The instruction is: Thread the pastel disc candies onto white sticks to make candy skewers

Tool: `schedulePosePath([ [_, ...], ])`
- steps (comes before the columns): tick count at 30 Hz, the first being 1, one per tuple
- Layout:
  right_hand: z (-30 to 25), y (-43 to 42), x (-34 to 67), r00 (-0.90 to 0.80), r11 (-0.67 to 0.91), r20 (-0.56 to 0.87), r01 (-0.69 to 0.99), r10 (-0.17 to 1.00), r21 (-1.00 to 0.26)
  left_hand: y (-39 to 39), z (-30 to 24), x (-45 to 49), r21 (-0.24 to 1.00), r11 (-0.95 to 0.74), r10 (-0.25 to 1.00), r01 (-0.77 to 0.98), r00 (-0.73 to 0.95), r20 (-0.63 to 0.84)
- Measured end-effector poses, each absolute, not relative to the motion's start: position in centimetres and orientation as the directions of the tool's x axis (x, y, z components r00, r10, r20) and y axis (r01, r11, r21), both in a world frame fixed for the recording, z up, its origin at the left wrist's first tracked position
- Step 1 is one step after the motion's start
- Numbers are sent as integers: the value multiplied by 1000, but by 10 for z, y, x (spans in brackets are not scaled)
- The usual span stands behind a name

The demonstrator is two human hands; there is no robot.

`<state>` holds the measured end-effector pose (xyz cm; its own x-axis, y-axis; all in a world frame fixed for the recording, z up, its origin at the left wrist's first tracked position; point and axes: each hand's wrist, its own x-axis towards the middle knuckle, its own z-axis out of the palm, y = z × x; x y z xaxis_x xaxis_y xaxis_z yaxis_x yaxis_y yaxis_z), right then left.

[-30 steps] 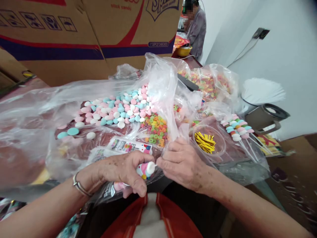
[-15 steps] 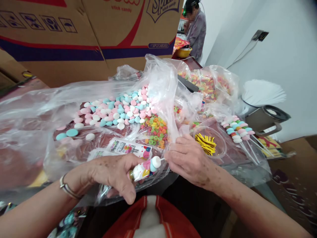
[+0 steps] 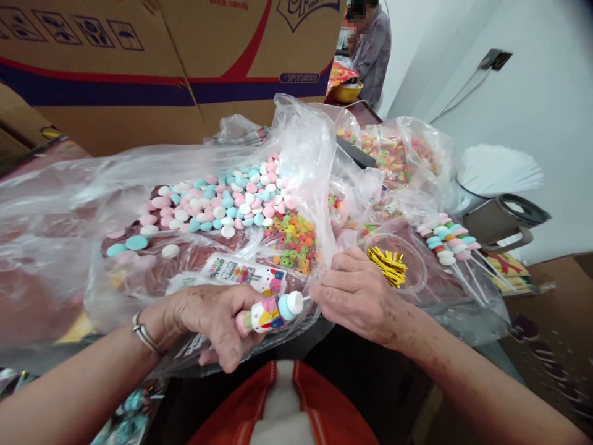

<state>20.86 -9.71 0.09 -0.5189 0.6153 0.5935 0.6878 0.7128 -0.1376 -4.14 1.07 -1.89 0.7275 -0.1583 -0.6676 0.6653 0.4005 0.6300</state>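
My left hand (image 3: 210,321) is closed round a small printed wrapper (image 3: 262,316) with a candy skewer inside; pink, blue and white discs (image 3: 288,304) stick out of its open end. My right hand (image 3: 356,293) pinches the thin white stick (image 3: 306,298) just right of those discs. Both hands hover over the near edge of a clear plastic sheet. Behind them lies a heap of pastel candy discs (image 3: 222,201) and a pile of small coloured candy rings (image 3: 291,241). A flat printed wrapper (image 3: 241,272) lies under the plastic near my left hand.
A clear tub of yellow twist ties (image 3: 391,264) stands right of my right hand. Finished skewers (image 3: 447,241) lie further right, beside bags of coloured rings (image 3: 389,154). Cardboard boxes (image 3: 162,68) rise behind. Another person (image 3: 370,46) works at the far end.
The skewer has come further out of the left fist: more candy discs and wrapper show now. My right hand has shifted slightly right along the stick.
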Motion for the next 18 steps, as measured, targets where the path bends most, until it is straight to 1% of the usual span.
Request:
schedulePosePath([
  [4, 2, -96, 207, -508, 674, 490, 692, 709, -258, 10, -22, -39, 682, 376, -79, 627, 755, -651],
  [8, 5, -97, 210, -458, 604, 411, 705, 788, -372, 11, -18, -35, 723, 319, -60, 613, 774, -630],
  [10, 6, -97, 210, -446, 571, 365, 713, 817, -407, 11, -16, -33, 737, 283, -44, 614, 776, -630],
  [13, 5, -99, 207, -442, 550, 335, 733, 832, -400, 10, -15, -30, 756, 267, -6, 597, 786, -618],
  [18, 3, -104, 203, -428, 560, 400, 765, 811, -319, 10, -16, -29, 764, 279, 37, 581, 789, -613],
])
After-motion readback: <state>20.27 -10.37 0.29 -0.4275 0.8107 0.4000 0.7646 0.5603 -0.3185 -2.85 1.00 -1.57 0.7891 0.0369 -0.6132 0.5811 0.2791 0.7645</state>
